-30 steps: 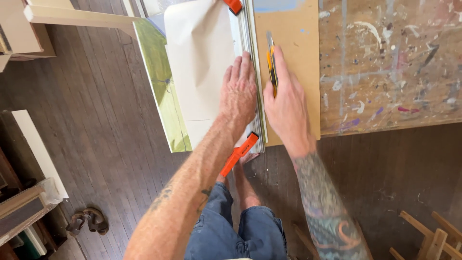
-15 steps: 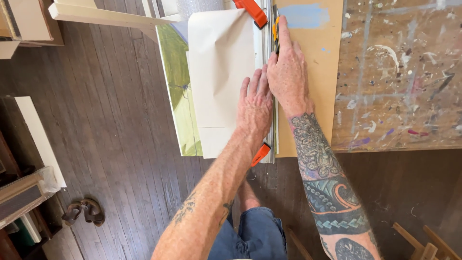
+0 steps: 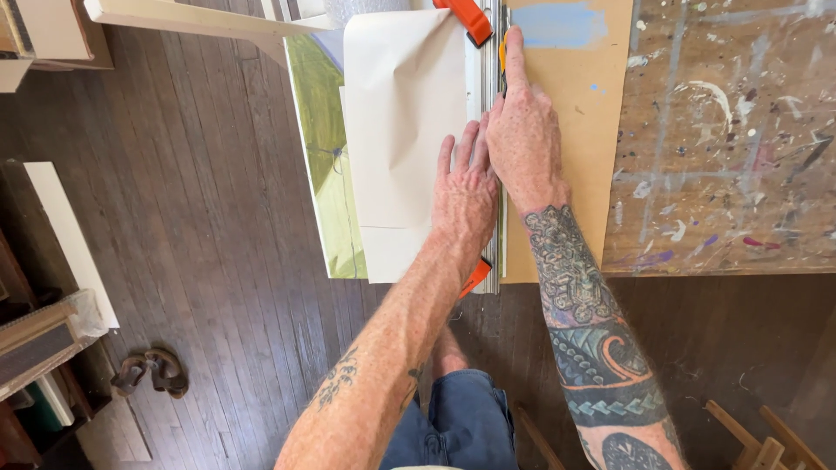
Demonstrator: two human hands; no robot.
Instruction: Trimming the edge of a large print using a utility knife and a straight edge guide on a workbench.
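My left hand (image 3: pixel 464 190) lies flat, fingers together, on a cream paper sheet (image 3: pixel 402 130) and presses against a long metal straightedge (image 3: pixel 493 104) that has orange ends (image 3: pixel 471 19). My right hand (image 3: pixel 522 130) grips an orange utility knife (image 3: pixel 502 54), mostly hidden under the extended index finger, right beside the straightedge near its far end. The paper lies over a green painted panel (image 3: pixel 324 148). To the right of the straightedge is a tan cardboard sheet (image 3: pixel 575 113) with a blue patch.
A paint-spattered worktable (image 3: pixel 723 139) fills the right. The dark wood floor (image 3: pixel 200 226) holds a pair of sandals (image 3: pixel 148 372), leaning white boards (image 3: pixel 74 244) at left and wooden chair parts (image 3: pixel 758 439) at lower right. A pale plank (image 3: pixel 192 17) crosses the top.
My right hand has slid the knife away from me along the straightedge, from near its middle to its far end. My left hand stays pressed on the paper and ruler.
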